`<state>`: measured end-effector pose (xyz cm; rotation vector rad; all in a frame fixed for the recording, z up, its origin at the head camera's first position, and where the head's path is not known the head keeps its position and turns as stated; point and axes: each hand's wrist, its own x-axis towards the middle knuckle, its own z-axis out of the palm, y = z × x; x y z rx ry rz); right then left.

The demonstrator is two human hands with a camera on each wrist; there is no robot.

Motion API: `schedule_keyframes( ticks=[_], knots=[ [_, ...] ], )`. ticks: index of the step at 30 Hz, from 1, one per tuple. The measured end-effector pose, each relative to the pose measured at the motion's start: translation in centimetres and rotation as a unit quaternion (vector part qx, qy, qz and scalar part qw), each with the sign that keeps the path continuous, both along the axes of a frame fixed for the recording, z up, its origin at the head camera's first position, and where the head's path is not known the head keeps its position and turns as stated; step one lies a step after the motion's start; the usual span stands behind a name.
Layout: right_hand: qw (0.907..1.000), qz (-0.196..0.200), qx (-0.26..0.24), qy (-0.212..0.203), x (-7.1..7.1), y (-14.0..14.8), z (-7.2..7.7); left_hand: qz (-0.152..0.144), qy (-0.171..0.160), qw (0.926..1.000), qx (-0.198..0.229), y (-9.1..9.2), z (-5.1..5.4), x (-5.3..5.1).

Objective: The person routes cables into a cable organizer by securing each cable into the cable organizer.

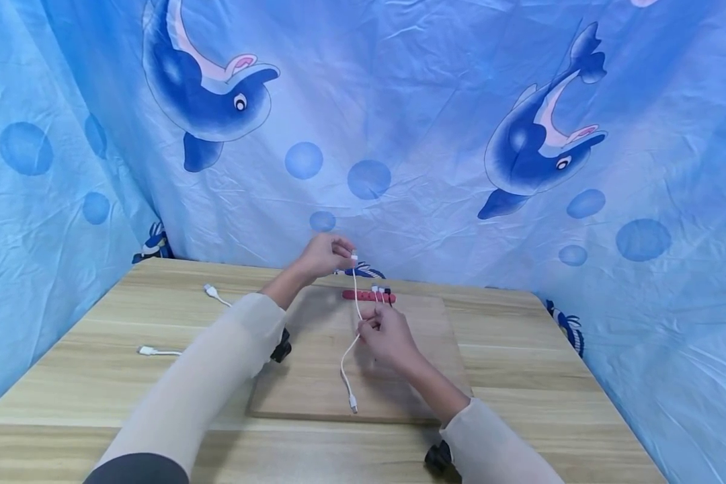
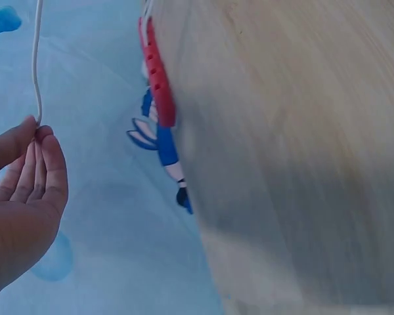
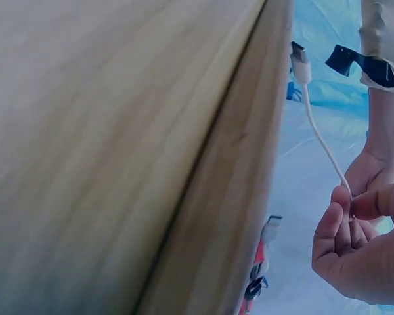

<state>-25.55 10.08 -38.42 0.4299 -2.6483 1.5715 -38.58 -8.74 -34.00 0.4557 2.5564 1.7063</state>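
A white USB cable (image 1: 343,366) is held up between both hands. My left hand (image 1: 327,255) pinches it near its upper plug (image 1: 354,256). Lower down, my right hand (image 1: 390,336) pinches the cord between thumb and fingertips; the other plug (image 3: 301,65) dangles free below, over the wooden board (image 1: 302,390). Behind the hands, at the board's far edge, lies a red cable holder (image 1: 357,295) with a row of holes, seen also in the left wrist view. Two white plugs and a black one (image 1: 388,292) sit at its right end.
Two more white cables lie on the table left of the board, one with its plug (image 1: 210,290) farther back, the other plug (image 1: 148,351) nearer. My left forearm hides their cords. A blue dolphin-print curtain (image 1: 423,228) surrounds the table (image 1: 520,403) behind and at both sides.
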Motion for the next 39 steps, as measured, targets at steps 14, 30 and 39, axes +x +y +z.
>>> schedule_keyframes(
  ticks=[14,30,39],
  knots=[
    [0.9982,-0.018,0.038,-0.041,-0.2,1.3,-1.1,-0.03,-0.01,0.9992,-0.025,2.5,-2.5,-1.2],
    [0.9817,0.003,-0.016,-0.19,-1.4,2.5,-1.1,-0.022,-0.038,0.9975,-0.056,3.8,-3.7,-1.8],
    [0.974,0.018,-0.041,-0.222,-2.2,3.2,-1.0,-0.01,-0.054,0.9946,-0.088,4.0,-4.0,-2.3]
  ],
)
